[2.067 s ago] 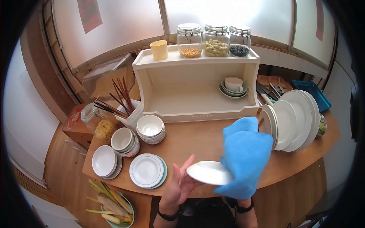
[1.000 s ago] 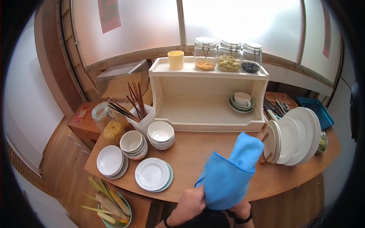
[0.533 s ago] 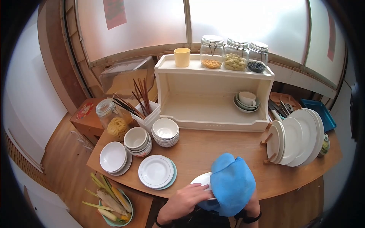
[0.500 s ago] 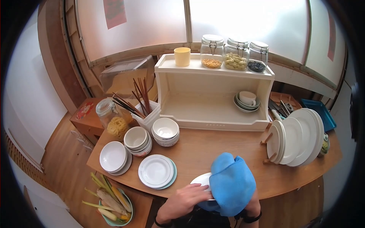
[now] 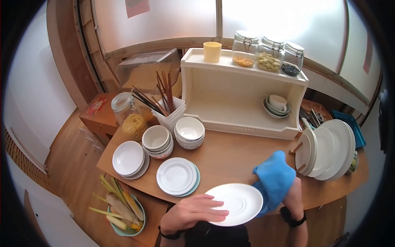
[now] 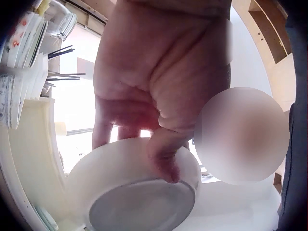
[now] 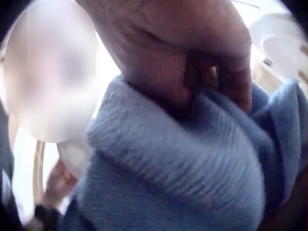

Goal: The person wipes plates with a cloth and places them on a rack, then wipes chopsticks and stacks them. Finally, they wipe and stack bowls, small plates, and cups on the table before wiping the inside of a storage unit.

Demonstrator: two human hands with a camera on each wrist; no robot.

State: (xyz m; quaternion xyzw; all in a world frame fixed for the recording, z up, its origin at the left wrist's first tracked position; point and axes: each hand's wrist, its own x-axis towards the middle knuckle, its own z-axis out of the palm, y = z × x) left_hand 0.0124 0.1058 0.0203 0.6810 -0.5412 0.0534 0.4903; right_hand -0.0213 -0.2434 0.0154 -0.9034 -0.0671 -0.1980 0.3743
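My left hand (image 5: 193,212) pinches a small white plate (image 5: 242,201) at its left edge, fingers across its top face. In the left wrist view the thumb (image 6: 166,163) presses the plate's outer underside near the foot ring. The plate is held up tilted over the table's front edge, its inner face showing. To the right, my right hand (image 5: 293,195) grips a bunched blue cloth (image 5: 273,179). The cloth overlaps the plate's right rim in the head view. Folds of the cloth fill the right wrist view, hiding some fingertips.
Stacked plates (image 5: 177,176), white bowls (image 5: 189,129) and more bowls (image 5: 156,138) stand at the left of the table (image 5: 230,154). Large plates (image 5: 325,150) stand in a wooden rack at right. Behind is a cream shelf (image 5: 242,123) with glass jars (image 5: 269,55) on top.
Half a second ago the cloth covered most of the plate. The right hand has moved right with the cloth, uncovering the plate, which the left hand still holds. The head view has shifted.
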